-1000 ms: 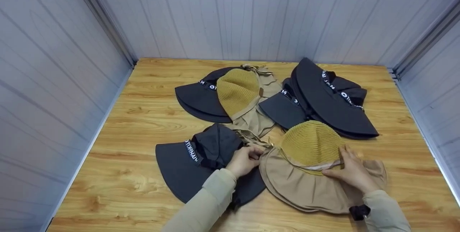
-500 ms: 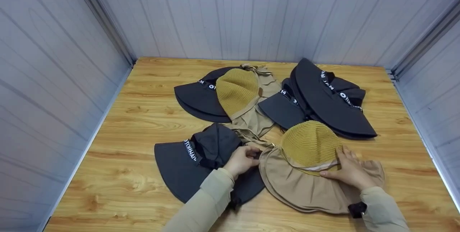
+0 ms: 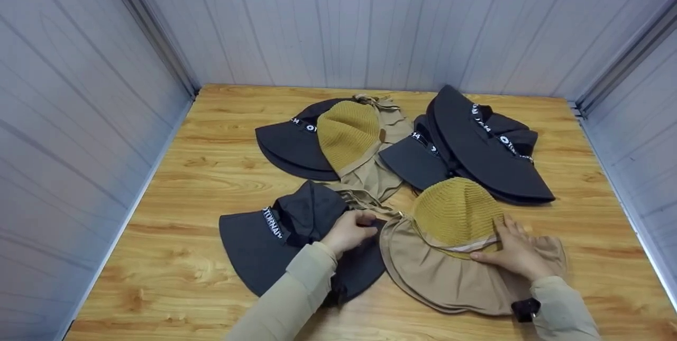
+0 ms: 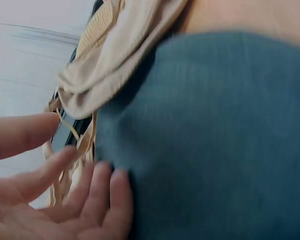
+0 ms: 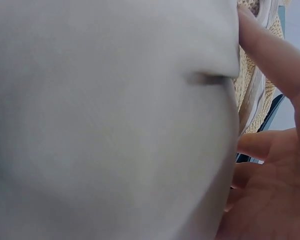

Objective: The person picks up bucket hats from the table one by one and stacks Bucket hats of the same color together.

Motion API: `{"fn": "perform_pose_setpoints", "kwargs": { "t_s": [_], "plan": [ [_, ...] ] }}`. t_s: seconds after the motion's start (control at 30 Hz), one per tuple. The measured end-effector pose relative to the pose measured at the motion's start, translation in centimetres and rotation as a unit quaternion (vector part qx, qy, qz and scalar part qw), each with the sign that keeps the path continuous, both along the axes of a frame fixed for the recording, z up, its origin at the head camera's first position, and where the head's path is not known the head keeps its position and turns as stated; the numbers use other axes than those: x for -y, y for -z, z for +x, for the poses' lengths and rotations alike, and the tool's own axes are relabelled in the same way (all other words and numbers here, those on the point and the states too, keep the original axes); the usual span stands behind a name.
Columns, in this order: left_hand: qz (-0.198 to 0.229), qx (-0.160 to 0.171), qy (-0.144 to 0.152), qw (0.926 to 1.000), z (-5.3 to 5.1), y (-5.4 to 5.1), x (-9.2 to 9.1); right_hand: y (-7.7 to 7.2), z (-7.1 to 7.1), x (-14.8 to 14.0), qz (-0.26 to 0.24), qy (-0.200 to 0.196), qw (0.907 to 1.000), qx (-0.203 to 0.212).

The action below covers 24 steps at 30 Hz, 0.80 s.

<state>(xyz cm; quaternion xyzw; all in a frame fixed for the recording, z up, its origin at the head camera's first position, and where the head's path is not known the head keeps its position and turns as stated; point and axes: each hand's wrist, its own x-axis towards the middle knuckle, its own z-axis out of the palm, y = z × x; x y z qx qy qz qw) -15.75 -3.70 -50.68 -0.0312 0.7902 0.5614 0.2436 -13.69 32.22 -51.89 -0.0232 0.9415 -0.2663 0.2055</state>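
A dark hat (image 3: 312, 214) with a lettered band lies at the front, and my left hand (image 3: 346, 232) is against the right side of its crown and brim. In the left wrist view the fingers of my left hand (image 4: 75, 195) are spread loosely beside the dark brim (image 4: 205, 135). To the right lies a mustard-crowned hat (image 3: 457, 211) with a pleated beige brim (image 3: 449, 283). My right hand (image 3: 515, 251) rests with spread fingers on its crown's right edge. In the right wrist view beige cloth (image 5: 115, 120) hides much beside my right hand (image 5: 275, 165).
Behind are a dark hat (image 3: 291, 143) under another mustard-and-beige hat (image 3: 349, 135), and overlapping dark hats (image 3: 481, 145) at the right. Panelled walls (image 3: 328, 24) border the wooden table (image 3: 174, 198) at the back and both sides.
My left hand has moved slightly left and the front dark hat has shifted left with it, away from the beige brim. My right hand has hardly moved.
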Motion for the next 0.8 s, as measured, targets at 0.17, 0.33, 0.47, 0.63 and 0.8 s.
{"fn": "perform_pose_setpoints", "kwargs": {
  "t_s": [0.17, 0.33, 0.47, 0.63, 0.8],
  "plan": [
    [0.068, 0.017, -0.077, 0.9946, -1.5, -0.7, 0.9, 0.2, 0.1, 0.0, -0.001, 0.002, 1.0, -0.005],
    [0.127, -0.017, -0.168, 0.9773, -3.7, -1.7, 1.8, 0.2, 0.1, -0.1, 0.001, 0.004, 0.9999, -0.011],
    [0.078, -0.062, -0.198, 0.9751, -5.3, -2.1, 2.2, 0.1, 0.2, -0.3, 0.002, 0.004, 0.9999, -0.009],
    [0.066, -0.061, -0.233, 0.9683, -6.9, -1.8, 2.5, 0.3, 0.1, -0.3, -0.005, 0.006, 0.9999, -0.01],
    [0.134, 0.001, -0.247, 0.9596, -8.0, -1.4, 2.9, 0.3, 0.1, -0.1, -0.012, 0.008, 0.9998, -0.011]
  ]
}}
